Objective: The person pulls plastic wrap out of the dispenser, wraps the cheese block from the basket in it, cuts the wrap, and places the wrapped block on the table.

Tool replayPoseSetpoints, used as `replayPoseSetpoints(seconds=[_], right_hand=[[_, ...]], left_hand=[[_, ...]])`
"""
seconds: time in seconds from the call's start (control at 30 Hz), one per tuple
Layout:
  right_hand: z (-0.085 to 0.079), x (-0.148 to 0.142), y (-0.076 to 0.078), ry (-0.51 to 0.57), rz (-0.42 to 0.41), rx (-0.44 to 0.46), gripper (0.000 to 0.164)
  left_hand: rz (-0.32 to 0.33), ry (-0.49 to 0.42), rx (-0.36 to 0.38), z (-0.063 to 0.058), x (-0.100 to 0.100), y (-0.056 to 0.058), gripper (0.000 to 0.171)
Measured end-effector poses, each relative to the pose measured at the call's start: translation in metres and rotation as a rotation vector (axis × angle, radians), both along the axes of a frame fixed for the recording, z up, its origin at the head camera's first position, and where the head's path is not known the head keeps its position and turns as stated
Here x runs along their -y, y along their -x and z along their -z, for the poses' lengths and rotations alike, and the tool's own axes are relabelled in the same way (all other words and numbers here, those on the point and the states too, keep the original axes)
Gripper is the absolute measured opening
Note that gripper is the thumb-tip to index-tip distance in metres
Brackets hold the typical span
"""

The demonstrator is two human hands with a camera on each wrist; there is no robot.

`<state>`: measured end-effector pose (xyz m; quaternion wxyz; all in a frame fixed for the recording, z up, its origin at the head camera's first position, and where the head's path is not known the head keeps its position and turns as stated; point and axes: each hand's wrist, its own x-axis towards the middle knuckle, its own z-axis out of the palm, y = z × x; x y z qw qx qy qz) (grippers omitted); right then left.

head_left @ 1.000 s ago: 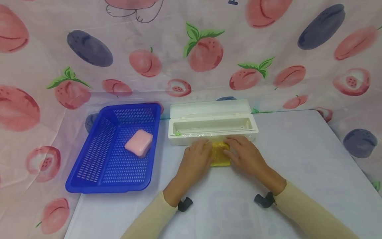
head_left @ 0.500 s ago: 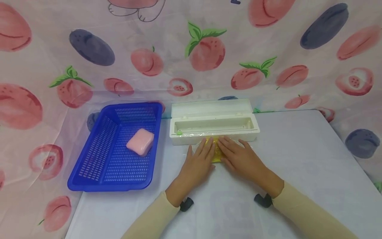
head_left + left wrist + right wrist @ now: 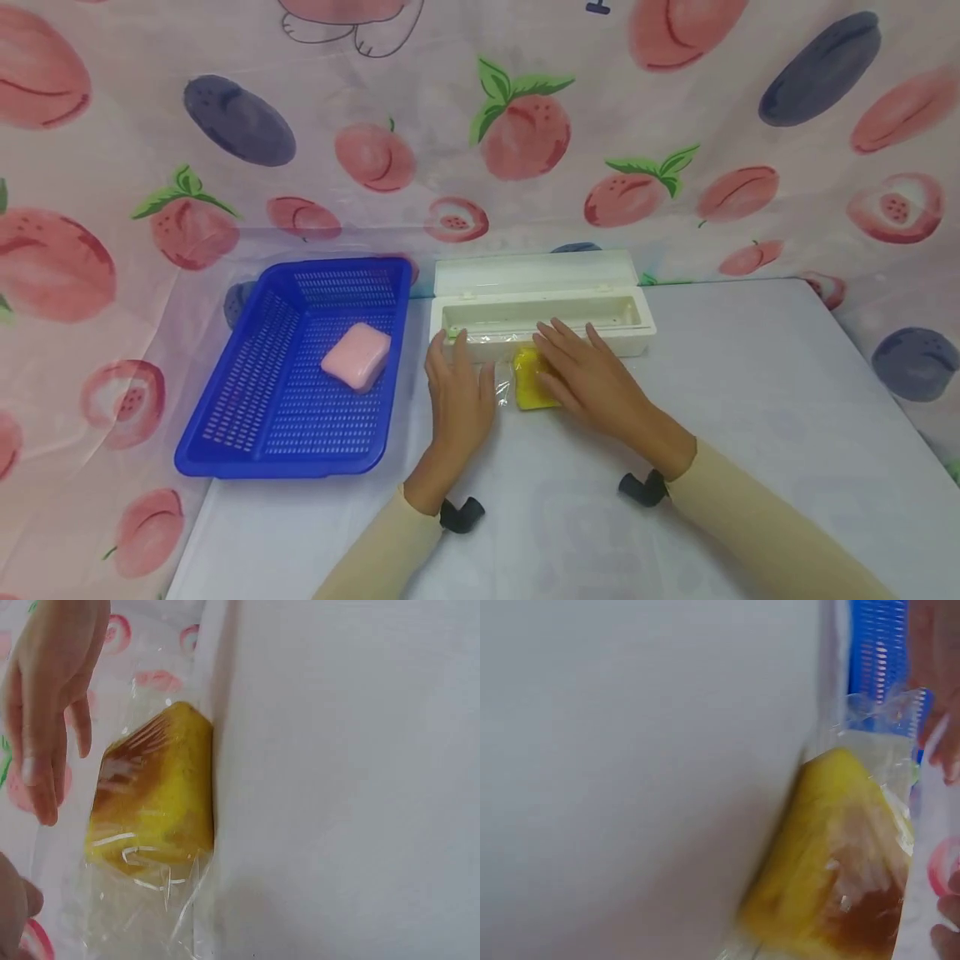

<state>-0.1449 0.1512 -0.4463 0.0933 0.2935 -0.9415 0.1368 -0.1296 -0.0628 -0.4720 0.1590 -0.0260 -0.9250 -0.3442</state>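
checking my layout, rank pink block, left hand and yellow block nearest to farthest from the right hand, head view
1. Yellow block: partly hidden by the right hand
2. Left hand: left of the yellow block
3. Pink block: farthest left, inside the blue basket

Left fingers and right fingers loosely straight
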Motion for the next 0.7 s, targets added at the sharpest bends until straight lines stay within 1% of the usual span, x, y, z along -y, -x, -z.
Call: replayPoseSetpoints(seconds=[0.07, 0.13, 0.23, 0.3, 0.43, 0.53, 0.6, 0.7], right_hand=[[-0.004, 0.012, 0.008, 0.044, 0.025, 0.056, 0.058], [-0.008, 0.025, 0.017, 0.075, 0.044, 0.111, 0.059], [-0.013, 0.046, 0.031, 0.126, 0.065, 0.202, 0.058], [-0.015, 0.061, 0.04, 0.18, 0.072, 0.259, 0.056], [-0.016, 0.091, 0.06, 0.324, 0.085, 0.357, 0.047], [-0.014, 0.11, 0.073, 0.399, 0.088, 0.415, 0.038], [-0.014, 0.119, 0.079, 0.41, 0.103, 0.448, 0.033], [-0.013, 0.128, 0.086, 0.361, 0.17, 0.484, 0.031]], left_hand=[[-0.064, -0.126, 0.034, 0.003, 0.004, 0.006, 0.067], [-0.098, -0.25, 0.081, 0.006, 0.009, 0.012, 0.073], [-0.132, -0.411, 0.142, 0.013, 0.015, 0.023, 0.076], [-0.135, -0.482, 0.161, 0.018, 0.018, 0.029, 0.076], [-0.124, -0.521, 0.176, 0.026, 0.023, 0.035, 0.077], [-0.117, -0.532, 0.173, 0.029, 0.025, 0.036, 0.076], [-0.117, -0.538, 0.171, 0.031, 0.026, 0.037, 0.074], [-0.116, -0.543, 0.188, 0.032, 0.028, 0.038, 0.072]])
